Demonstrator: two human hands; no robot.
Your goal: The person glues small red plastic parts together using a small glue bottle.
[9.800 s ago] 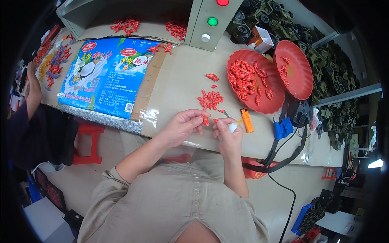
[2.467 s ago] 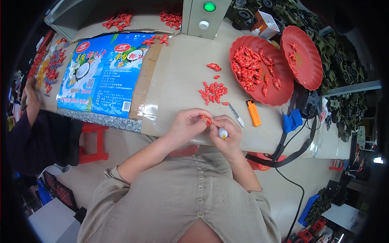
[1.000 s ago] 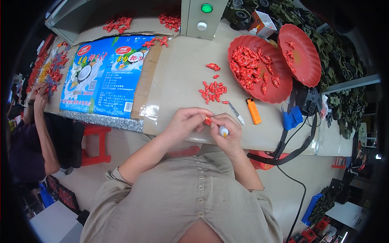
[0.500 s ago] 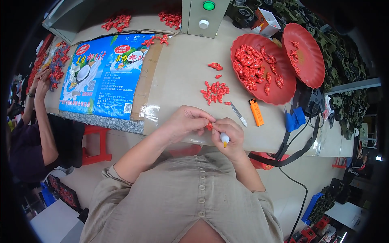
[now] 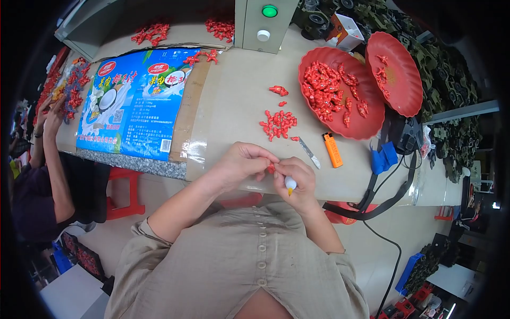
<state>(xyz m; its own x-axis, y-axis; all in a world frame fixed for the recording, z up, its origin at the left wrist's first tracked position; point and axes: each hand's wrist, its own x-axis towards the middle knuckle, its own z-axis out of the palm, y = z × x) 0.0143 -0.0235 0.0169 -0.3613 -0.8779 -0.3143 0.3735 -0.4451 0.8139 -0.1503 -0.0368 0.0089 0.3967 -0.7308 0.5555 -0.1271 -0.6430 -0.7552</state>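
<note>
My left hand pinches a small red plastic part at the table's near edge. My right hand is closed around a small white tube with a yellow tip, held right against that part. Both hands meet just below a loose pile of red parts on the beige table. A small grey blade and an orange lighter lie just right of my hands.
Two red trays with red parts sit at the right; the far one leans on the other. A blue printed bag lies flat at the left. A grey control box stands behind. Another person's hands work at far left.
My hands stay together at the table edge. The white tube has shifted slightly in my right hand. The person at the left has raised both hands to the table.
</note>
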